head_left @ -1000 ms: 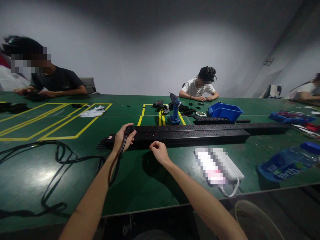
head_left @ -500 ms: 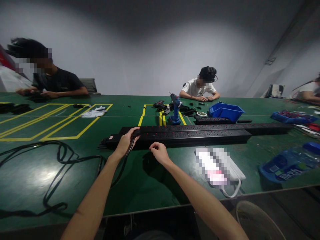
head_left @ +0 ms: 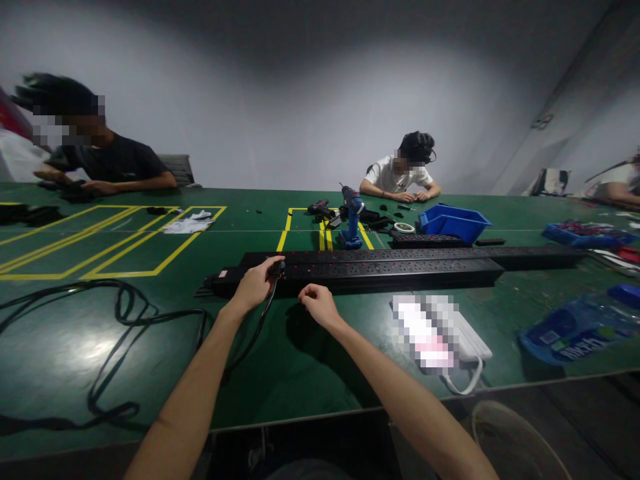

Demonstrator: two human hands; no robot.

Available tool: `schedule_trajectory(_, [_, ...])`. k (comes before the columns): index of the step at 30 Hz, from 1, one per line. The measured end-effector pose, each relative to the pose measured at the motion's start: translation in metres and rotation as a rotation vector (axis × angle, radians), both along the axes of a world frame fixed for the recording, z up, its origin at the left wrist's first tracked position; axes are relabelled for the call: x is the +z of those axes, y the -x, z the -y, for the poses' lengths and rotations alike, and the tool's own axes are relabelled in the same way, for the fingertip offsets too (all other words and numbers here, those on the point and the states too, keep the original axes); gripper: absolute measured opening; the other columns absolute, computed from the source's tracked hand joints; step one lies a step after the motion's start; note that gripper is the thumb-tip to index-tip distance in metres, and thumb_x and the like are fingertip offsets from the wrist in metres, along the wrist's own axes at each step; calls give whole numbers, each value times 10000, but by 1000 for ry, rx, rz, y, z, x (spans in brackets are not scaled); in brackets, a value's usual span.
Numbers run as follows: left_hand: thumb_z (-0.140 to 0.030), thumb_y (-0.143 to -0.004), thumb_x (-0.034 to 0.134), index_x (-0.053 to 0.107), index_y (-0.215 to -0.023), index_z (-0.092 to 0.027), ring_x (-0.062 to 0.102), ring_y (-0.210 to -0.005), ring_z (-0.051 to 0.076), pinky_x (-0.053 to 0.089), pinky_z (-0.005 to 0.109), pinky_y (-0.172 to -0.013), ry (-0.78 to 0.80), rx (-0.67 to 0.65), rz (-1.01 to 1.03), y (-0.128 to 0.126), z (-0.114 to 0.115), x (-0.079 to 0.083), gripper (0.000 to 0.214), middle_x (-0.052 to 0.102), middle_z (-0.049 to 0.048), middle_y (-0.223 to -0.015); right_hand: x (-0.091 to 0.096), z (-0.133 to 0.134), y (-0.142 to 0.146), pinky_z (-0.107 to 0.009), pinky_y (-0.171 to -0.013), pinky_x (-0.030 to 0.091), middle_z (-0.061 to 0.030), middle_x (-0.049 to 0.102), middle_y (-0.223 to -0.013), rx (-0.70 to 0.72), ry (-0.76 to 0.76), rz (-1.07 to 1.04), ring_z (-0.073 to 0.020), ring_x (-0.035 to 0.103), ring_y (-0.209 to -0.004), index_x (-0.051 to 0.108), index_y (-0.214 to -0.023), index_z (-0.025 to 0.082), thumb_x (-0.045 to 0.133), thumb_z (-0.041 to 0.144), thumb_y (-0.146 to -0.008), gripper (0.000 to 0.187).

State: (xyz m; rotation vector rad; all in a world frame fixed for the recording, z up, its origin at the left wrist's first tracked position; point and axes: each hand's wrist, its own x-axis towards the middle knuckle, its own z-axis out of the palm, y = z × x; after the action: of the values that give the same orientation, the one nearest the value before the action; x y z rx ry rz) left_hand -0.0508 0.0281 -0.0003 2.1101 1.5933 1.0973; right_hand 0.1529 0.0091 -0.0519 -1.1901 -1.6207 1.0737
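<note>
head view: left hand [head_left: 257, 283] shifted slightly right, fingers closed round a black plug [head_left: 281, 265] above the near power strip [head_left: 390, 275]; cable [head_left: 261, 322] trails down to the near side. right hand [head_left: 320, 303] just before the strip, fingers curled in; cannot tell if they meet or pinch anything. far strip [head_left: 540, 256] lies behind on the bench [head_left: 310, 393].

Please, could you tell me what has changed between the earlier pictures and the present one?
The left hand moved slightly rightward along the near power strip, carrying the black cable's end with it. Nothing was visibly let go or newly taken. The right hand, the strip and the blue drill stayed in place.
</note>
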Motion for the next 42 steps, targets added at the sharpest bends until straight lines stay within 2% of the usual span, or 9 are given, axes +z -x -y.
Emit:
schedule_trajectory(11, [-216, -807, 572, 624, -1287, -257, 647, -1067, 260, 522, 409, -938, -27, -41, -94, 3, -4, 0, 485, 677, 83, -1193, 3, 1, -1, -221, -622, 452, 11, 660, -722, 9, -5, 28, -131, 593, -667, 657, -721, 201, 519, 143, -726, 150])
schedule_trajectory(16, [-297, -810, 601, 609, -1306, -274, 640, -1035, 238, 511, 389, -935, -36, -18, -138, 4, -7, -4, 497, 613, 76, -1185, 21, 8, -9, -274, -710, 457, -12, 662, -773, -67, -180, 196, -164, 593, -720, 651, -752, 216, 503, 138, -746, 168])
schedule_trajectory(18, [-369, -800, 640, 610, -1300, -278, 639, -1022, 242, 511, 383, -921, -30, -4, -148, 3, -5, -3, 509, 608, 73, -1182, 36, 8, -20, -324, -822, 451, -49, 667, -869, -209, -305, 304, -200, 595, -848, 651, -786, 216, 504, 162, -773, 157])
schedule_trajectory(20, [-444, -809, 644, 622, -1281, -278, 639, -1006, 246, 510, 379, -899, -27, 13, -154, 1, -2, 0, 501, 616, 74, -1184, 49, 3, -38, -412, -966, 396, -96, 648, -1045, -448, -396, 370, -255, 554, -1058, 660, -853, 210, 504, 212, -812, 161])
schedule_trajectory(23, [-485, -856, 595, 641, -1255, -289, 625, -1019, 262, 494, 388, -886, -62, 66, -190, -1, 2, 3, 448, 642, 81, -1194, 55, -13, -69, -565, -1086, 242, -158, 408, -1442, -944, -396, 393, -338, 323, -1365, 637, -1073, 198, 493, 284, -848, 281])
schedule_trajectory(26, [-491, -865, 585, 660, -1230, -292, 575, -1110, 305, 447, 450, -953, -134, 107, -247, 1, -1, 1, 422, 686, 90, -1169, 43, -33, -95, -639, -1106, 155, -184, 177, -1572, -1131, -318, 382, -367, 113, -1463, 563, -1206, 179, 466, 304, -860, 381])
schedule_trajectory(28, [-497, -869, 579, 660, -1228, -284, 560, -1148, 309, 416, 479, -996, -154, 104, -230, 3, -6, -4, 426, 700, 88, -1169, 31, -45, -105, -665, -1104, 143, -192, 120, -1592, -1155, -282, 372, -381, 56, -1474, 549, -1219, 168, 462, 313, -857, 400])
schedule_trajectory(31, [-514, -886, 551, 645, -1250, -264, 599, -1119, 280, 409, 459, -1025, -139, 84, -152, 5, -12, -11, 452, 700, 82, -1185, 17, -57, -108, -713, -1084, 121, -190, 154, -1588, -1160, -290, 410, -404, 31, -1471, 594, -1171, 168, 473, 299, -848, 369])
schedule_trajectory(42, [-581, -873, 544, 646, -1256, -292, 632, -1079, 282, 486, 405, -934, -77, 93, -100, 5, -15, -12, 490, 695, 81, -1177, 11, -68, -110, -737, -1081, -52, -80, 528, -1371, -1105, -324, 445, -392, -41, -1457, 738, -929, 224, 469, 230, -828, 287])
